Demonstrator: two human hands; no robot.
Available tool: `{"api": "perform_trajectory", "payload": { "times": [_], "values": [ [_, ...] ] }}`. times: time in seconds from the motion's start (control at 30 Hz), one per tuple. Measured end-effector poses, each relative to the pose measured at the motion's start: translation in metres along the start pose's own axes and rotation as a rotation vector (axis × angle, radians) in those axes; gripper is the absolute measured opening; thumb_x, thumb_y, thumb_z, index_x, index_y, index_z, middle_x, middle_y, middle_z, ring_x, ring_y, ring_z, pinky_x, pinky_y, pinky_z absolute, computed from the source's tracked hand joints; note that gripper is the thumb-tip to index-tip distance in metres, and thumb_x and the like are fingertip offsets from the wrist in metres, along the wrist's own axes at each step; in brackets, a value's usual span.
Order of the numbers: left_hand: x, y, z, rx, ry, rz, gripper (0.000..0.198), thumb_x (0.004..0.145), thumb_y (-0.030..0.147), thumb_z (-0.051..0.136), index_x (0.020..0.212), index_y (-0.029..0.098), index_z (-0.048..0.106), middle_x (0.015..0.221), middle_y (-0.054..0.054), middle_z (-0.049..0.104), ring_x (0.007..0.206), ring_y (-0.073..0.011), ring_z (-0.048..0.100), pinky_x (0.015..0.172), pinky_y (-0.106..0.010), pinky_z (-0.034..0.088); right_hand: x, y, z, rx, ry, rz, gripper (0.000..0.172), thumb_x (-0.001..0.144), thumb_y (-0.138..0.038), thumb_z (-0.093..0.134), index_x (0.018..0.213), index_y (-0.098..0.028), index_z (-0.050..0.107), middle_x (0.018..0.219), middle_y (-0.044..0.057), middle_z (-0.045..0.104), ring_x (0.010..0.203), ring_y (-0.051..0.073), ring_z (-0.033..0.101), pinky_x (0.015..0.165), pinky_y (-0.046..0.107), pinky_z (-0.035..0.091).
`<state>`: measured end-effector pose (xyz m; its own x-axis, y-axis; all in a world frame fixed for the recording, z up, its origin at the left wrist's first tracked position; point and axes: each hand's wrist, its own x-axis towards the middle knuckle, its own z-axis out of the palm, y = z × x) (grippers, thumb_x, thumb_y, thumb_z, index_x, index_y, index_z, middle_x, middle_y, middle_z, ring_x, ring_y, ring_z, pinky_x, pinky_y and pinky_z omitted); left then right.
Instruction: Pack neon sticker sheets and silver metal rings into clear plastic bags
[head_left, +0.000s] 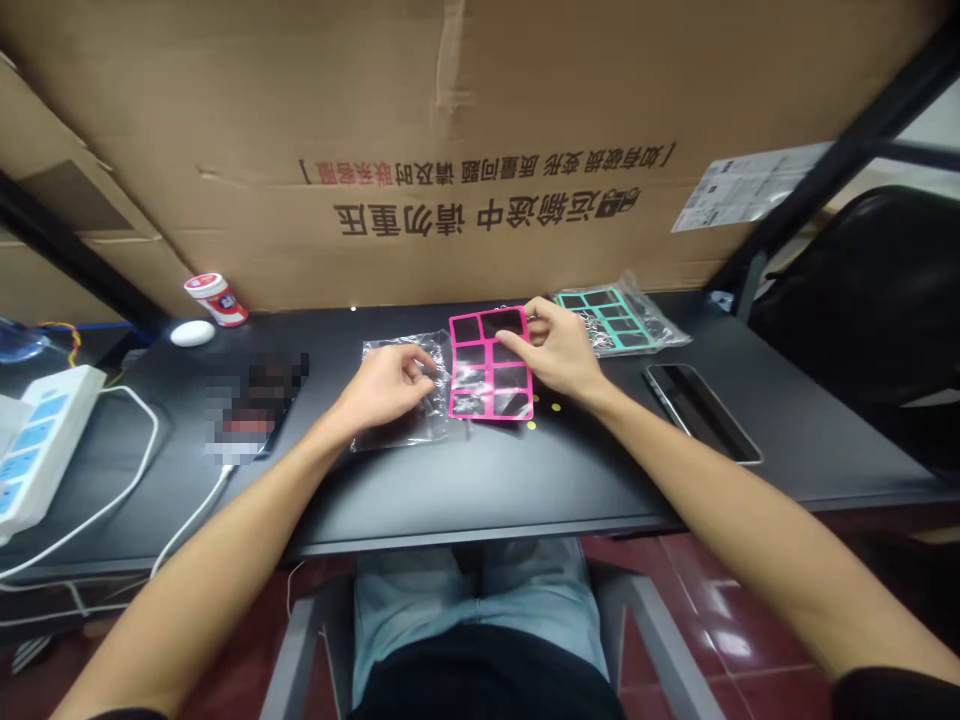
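A pink sheet (491, 365) with several black rectangular panels lies on the black desk (480, 490), and a clear plastic bag (397, 425) lies under its left side. My left hand (386, 388) pinches the crinkled bag next to the sheet's left edge. My right hand (559, 348) grips the sheet's upper right corner between thumb and fingers. A teal sheet with black panels (607, 320) sits in another clear bag behind my right hand. Small yellow dots (544, 408) lie on the desk just right of the pink sheet.
A phone (701, 412) lies right of my right hand, and a pixelated dark object (255, 408) lies left of my left hand. A corded power strip (49, 440), white mouse (193, 333) and red-and-white jar (216, 299) stand left. A cardboard box (450, 130) rises behind.
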<state>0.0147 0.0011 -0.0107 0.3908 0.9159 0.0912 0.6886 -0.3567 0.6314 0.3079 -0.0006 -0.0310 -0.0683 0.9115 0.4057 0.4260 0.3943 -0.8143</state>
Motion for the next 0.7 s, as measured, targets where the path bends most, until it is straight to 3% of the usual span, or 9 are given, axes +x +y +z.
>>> {"api": "perform_trajectory", "payload": {
  "times": [0.13, 0.27, 0.33, 0.47, 0.6, 0.7],
  "values": [
    [0.0, -0.003, 0.004, -0.099, -0.005, -0.022, 0.032, 0.078, 0.019, 0.068, 0.107, 0.019, 0.081, 0.076, 0.0, 0.08, 0.067, -0.0183, 0.076, 0.063, -0.028, 0.055, -0.003, -0.007, 0.007, 0.103, -0.091, 0.09, 0.042, 0.085, -0.057, 0.092, 0.098, -0.024, 0.069, 0.085, 0.007, 0.082, 0.07, 0.028, 0.078, 0.058, 0.04, 0.062],
    [0.0, -0.005, 0.011, -0.265, -0.029, -0.027, 0.029, 0.08, 0.022, 0.073, 0.108, 0.018, 0.077, 0.077, -0.002, 0.081, 0.067, -0.0194, 0.079, 0.063, -0.028, 0.059, -0.005, -0.012, 0.015, 0.204, -0.212, 0.158, 0.042, 0.077, -0.051, 0.099, 0.097, -0.02, 0.08, 0.096, 0.011, 0.086, 0.074, 0.026, 0.078, 0.058, 0.036, 0.062],
    [-0.001, -0.003, 0.012, -0.333, -0.039, -0.025, 0.028, 0.081, 0.023, 0.074, 0.108, 0.018, 0.076, 0.075, -0.002, 0.08, 0.066, -0.02, 0.079, 0.063, -0.028, 0.06, -0.004, -0.011, 0.013, 0.212, -0.233, 0.215, 0.042, 0.077, -0.049, 0.099, 0.099, -0.018, 0.082, 0.091, 0.011, 0.085, 0.063, 0.022, 0.073, 0.049, 0.032, 0.057],
    [-0.003, 0.002, 0.013, -0.366, -0.017, -0.017, 0.026, 0.085, 0.026, 0.075, 0.109, 0.017, 0.075, 0.072, -0.001, 0.078, 0.063, -0.0194, 0.078, 0.064, -0.029, 0.062, 0.001, -0.006, 0.003, 0.14, -0.233, 0.32, 0.045, 0.077, -0.054, 0.1, 0.093, -0.019, 0.076, 0.067, 0.006, 0.077, 0.039, 0.014, 0.055, 0.033, 0.028, 0.038],
    [-0.004, 0.006, 0.013, -0.354, -0.013, -0.007, 0.026, 0.087, 0.029, 0.077, 0.109, 0.016, 0.076, 0.072, -0.002, 0.079, 0.062, -0.0195, 0.078, 0.065, -0.03, 0.063, 0.001, -0.004, -0.001, 0.105, -0.203, 0.339, 0.049, 0.076, -0.056, 0.101, 0.09, -0.022, 0.069, 0.062, 0.003, 0.073, 0.04, 0.016, 0.056, 0.033, 0.028, 0.039],
    [-0.005, 0.007, 0.014, -0.376, -0.052, 0.022, 0.029, 0.089, 0.035, 0.08, 0.11, 0.016, 0.076, 0.075, -0.005, 0.08, 0.065, -0.0202, 0.079, 0.068, -0.031, 0.064, -0.001, -0.008, 0.0, 0.187, -0.29, 0.289, 0.046, 0.082, -0.055, 0.097, 0.097, -0.022, 0.07, 0.069, 0.003, 0.075, 0.044, 0.015, 0.06, 0.036, 0.027, 0.043]
  ]
}}
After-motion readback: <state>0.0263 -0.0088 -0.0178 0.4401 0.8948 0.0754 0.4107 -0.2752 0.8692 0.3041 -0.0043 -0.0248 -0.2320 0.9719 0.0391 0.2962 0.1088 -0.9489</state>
